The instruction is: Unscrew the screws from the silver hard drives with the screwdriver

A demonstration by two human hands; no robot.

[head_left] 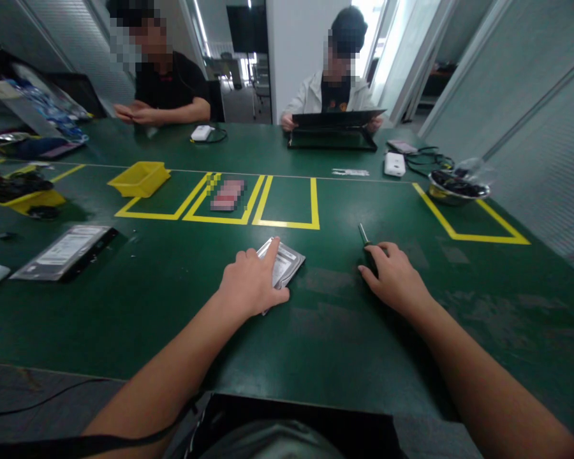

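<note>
A silver hard drive (291, 260) lies on the green table (325, 363) in front of me. My left hand (249, 280) rests over its left side, index finger stretched across the top and thumb at the near edge, so the drive is partly covered. To the right, my right hand (393, 271) is closed round the dark handle of a screwdriver (363, 234), whose metal shaft points away from me and slightly left, low over the table.
Yellow tape outlines (287, 224) mark the table beyond the drive. A yellow bin (141, 179), a larger drive (67, 252) and another loaded yellow bin (29, 205) are leftward. A bowl of dark parts (458, 188) stands right. Two people sit opposite, one holding a black panel (335, 121).
</note>
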